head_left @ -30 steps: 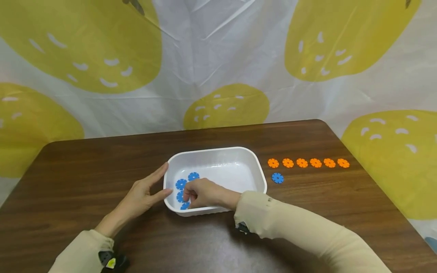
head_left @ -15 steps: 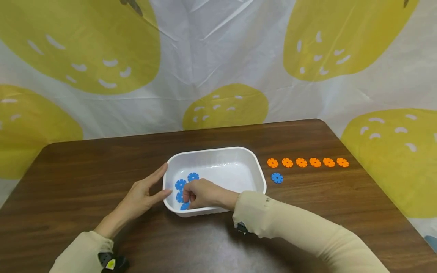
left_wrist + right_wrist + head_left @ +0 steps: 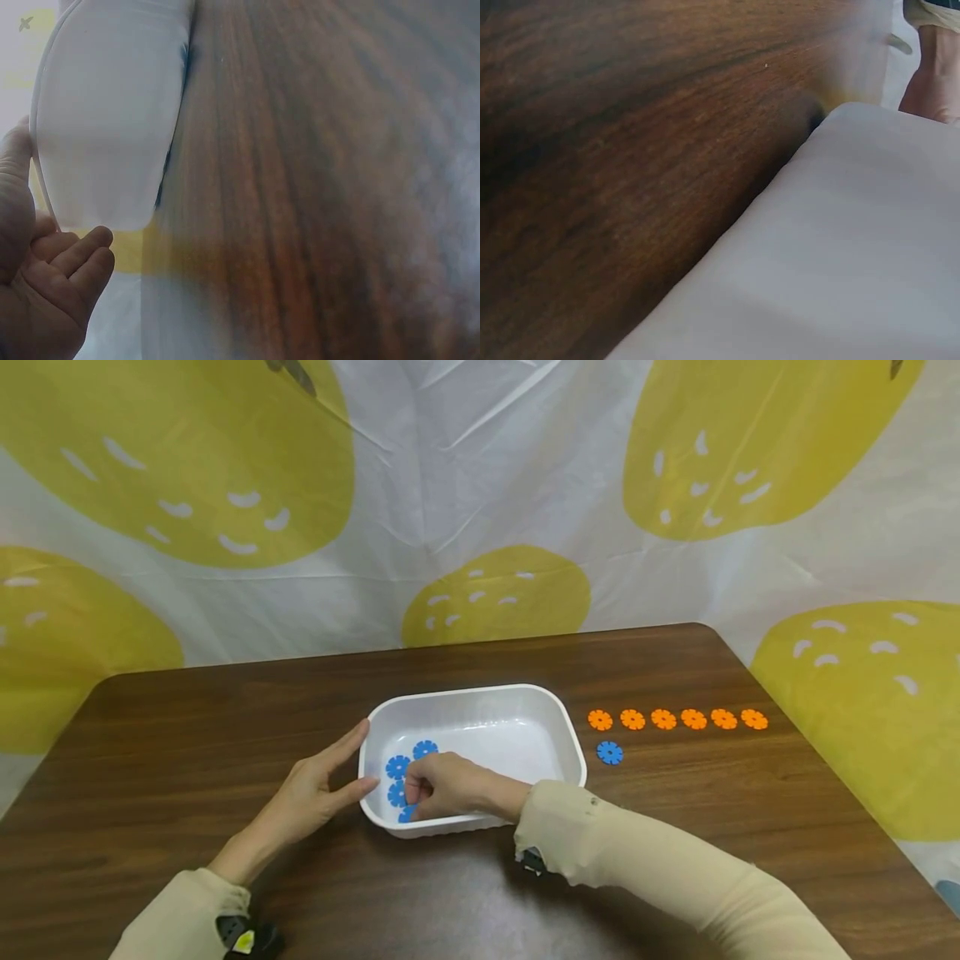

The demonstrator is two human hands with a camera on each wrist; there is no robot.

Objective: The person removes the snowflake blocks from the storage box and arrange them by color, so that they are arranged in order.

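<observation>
A white plastic tray [image 3: 517, 739] stands mid-table in the head view. My left hand [image 3: 306, 793] holds its left end, thumb tip over the rim and index finger at the far corner; the left wrist view shows the other fingers curled behind the tray [image 3: 112, 120]. My right hand [image 3: 452, 783] reaches inside over the front rim, fingers curled at the blue notched discs. Thumb and index finger pinch at the blue disc [image 3: 406, 814] in the near left corner, partly hidden by the hand. Other blue discs [image 3: 397, 767] lie along the tray's left side.
Right of the tray, several orange notched discs [image 3: 663, 719] lie in a row on the brown wooden table [image 3: 247, 718]. One blue disc [image 3: 610, 752] lies below the row's left end. A lemon-print curtain [image 3: 465, 510] hangs behind the table.
Hardly anything differs. The right hand's fingertips shift very slightly at the discs in the near left corner; the left hand and the tray stay in place.
</observation>
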